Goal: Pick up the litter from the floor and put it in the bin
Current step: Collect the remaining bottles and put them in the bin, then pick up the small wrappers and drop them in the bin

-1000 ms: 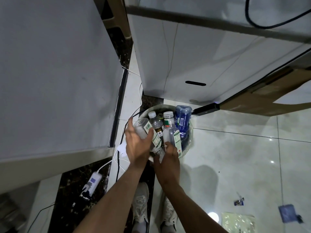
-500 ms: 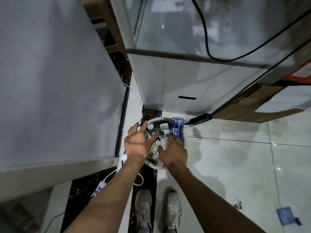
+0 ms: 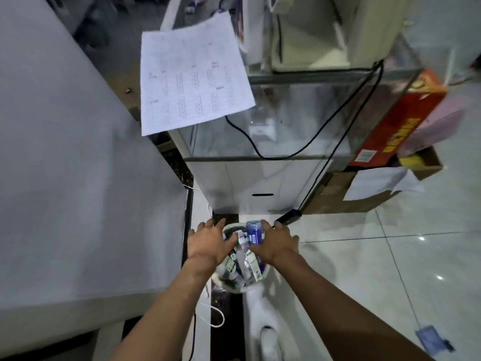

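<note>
Hands, left [image 3: 208,243] and right [image 3: 277,242], flank one bottle-filled bin [image 3: 235,289].

- The floor [image 3: 390,256] is pale glossy tile, smooth enough to mirror ceiling lights, with thin dark grout lines.
- A strip of dark speckled stone [image 3: 226,321] runs through the floor, polished.
- The bin [image 3: 235,289] looks like white plastic, matt at its rim.
- The bottles [image 3: 244,259] in the bin are clear glossy plastic with paper-like labels; the blue bottle [image 3: 254,231] is tinted see-through plastic.
- The cabinet [image 3: 286,126] has shiny glass panes in metal-looking frames.
- The sheet [image 3: 192,74] is matt white printed paper.
- The box [image 3: 346,196] is brown matt cardboard; the red carton [image 3: 395,118] is glossy printed card.
- The cable [image 3: 328,155] is black, smooth.
</note>
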A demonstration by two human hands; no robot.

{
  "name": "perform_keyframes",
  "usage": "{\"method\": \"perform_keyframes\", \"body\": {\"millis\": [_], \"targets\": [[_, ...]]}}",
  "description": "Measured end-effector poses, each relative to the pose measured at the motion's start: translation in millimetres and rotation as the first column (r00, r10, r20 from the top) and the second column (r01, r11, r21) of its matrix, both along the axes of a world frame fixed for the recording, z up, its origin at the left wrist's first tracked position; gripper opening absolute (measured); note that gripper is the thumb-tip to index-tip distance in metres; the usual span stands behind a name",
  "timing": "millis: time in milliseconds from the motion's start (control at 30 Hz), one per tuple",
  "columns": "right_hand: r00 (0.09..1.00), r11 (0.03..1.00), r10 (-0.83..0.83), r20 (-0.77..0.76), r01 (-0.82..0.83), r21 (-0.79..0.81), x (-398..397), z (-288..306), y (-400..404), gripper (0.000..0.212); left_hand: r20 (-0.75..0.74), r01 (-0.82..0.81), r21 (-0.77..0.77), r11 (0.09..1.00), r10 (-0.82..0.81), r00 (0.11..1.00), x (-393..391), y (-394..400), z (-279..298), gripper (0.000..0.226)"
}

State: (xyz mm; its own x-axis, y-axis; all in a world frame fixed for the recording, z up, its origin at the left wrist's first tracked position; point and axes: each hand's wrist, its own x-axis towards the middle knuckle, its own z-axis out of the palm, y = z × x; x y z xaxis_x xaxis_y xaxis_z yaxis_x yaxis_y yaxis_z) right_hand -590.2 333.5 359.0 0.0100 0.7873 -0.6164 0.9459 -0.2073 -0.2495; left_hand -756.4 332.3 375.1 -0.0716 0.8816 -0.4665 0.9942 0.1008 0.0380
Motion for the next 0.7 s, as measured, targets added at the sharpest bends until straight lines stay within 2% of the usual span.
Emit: {"method": "perform_keyframes", "body": {"millis": [133,367,533,700], "targets": [[0.998,0.997,-0.065,0.028,0.063,0.051,30,65,-16,0.071,-0.013,0.114,0.077,0.991,-0.113,0.993,24,-10,68,0.049],[0.970,0.951,-0.242,-0.006,0.238,0.197,85,191,-87,0.039,0.025,0.295,0.237,0.926,-0.309,0.951,83,-41,182,0.038],[0.919,0.891,-0.395,-0.001,0.383,0.244,129,258,-171,0.041,0.031,0.472,0.288,0.834,-0.500,0.865,151,-90,248,0.037],[0.830,0.800,-0.557,-0.020,0.543,0.257,196,308,-278,0.040,0.019,0.646,0.306,0.700,-0.682,0.731,225,-161,286,0.036]]}}
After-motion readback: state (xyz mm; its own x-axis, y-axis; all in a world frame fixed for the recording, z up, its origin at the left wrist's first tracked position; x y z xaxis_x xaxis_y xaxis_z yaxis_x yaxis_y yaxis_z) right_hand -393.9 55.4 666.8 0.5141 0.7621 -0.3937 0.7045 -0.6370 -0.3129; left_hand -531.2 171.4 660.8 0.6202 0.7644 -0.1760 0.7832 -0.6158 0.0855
